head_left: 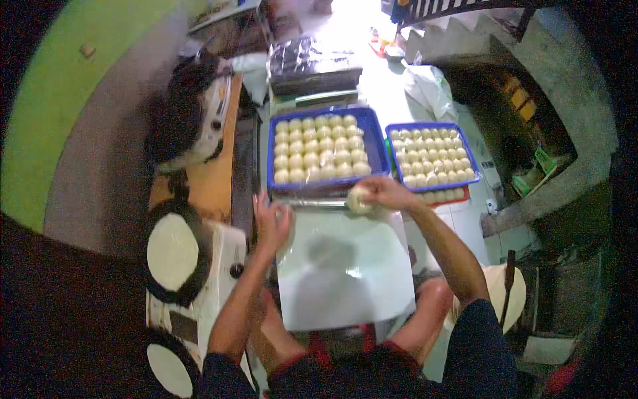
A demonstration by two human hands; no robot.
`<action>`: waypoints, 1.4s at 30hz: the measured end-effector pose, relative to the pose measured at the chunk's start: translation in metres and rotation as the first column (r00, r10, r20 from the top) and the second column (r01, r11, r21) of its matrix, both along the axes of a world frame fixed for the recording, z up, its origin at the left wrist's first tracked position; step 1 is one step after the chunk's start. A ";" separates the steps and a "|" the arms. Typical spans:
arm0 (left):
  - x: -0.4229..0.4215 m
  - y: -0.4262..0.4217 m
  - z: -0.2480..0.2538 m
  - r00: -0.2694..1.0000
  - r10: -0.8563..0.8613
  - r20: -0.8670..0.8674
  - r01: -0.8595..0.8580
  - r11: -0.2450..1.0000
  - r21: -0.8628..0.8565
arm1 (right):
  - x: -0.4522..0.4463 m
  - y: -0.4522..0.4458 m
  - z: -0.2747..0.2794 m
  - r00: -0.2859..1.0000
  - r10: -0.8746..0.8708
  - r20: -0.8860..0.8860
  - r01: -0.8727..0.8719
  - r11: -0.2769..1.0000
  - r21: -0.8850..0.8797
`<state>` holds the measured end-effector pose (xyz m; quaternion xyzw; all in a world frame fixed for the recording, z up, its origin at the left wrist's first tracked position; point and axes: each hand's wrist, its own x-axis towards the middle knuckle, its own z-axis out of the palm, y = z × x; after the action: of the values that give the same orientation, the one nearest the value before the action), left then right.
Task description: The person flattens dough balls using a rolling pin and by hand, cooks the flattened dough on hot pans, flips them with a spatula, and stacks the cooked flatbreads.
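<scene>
My right hand (389, 194) grips a pale dough ball (359, 199) above the far edge of a glossy white board (345, 266). At the board's far left corner is my left hand (269, 225), its fingers apart and nothing visible in them. Just beyond the board, a blue tray (377, 133) carries rows of round dough balls (319, 149), with clear plastic over part of it. To its right, a second blue tray (432, 124) of dough balls rests above a red tray (458, 195) that also holds dough balls.
On the left, two dark pans (196, 249) with flat dough rounds (173, 251) sit on a white stove (228, 256). A black appliance (179, 126) stands farther back. At my right lies a stack of flat rounds (515, 292) with a dark stick (508, 286).
</scene>
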<state>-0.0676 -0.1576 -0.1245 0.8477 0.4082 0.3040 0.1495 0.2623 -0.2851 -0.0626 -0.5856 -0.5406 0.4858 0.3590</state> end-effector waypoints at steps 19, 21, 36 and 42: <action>0.002 -0.127 0.129 0.960 -0.225 0.168 0.207 0.971 0.117 | -0.188 -0.105 -0.097 0.665 -0.171 0.727 -0.015 0.970 0.241; -0.011 -0.150 0.123 0.952 -0.269 0.147 0.258 0.962 0.089 | -0.153 -0.123 -0.101 0.673 -0.349 0.652 0.136 0.925 0.355; -0.069 -0.296 -0.081 0.878 -0.424 -0.221 0.371 0.895 -0.247 | -0.138 0.018 -0.098 0.455 -0.363 0.813 0.005 0.914 0.405; -0.068 -0.300 -0.076 0.902 -0.414 -0.125 0.343 0.861 -0.377 | -0.201 -0.114 -0.094 0.458 -0.281 0.844 -0.101 0.926 0.363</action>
<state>-0.1352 -0.4575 -0.2008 0.8981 0.2929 0.1045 0.3109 0.0617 -0.3987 -0.1563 -0.7027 -0.6945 -0.0173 0.1533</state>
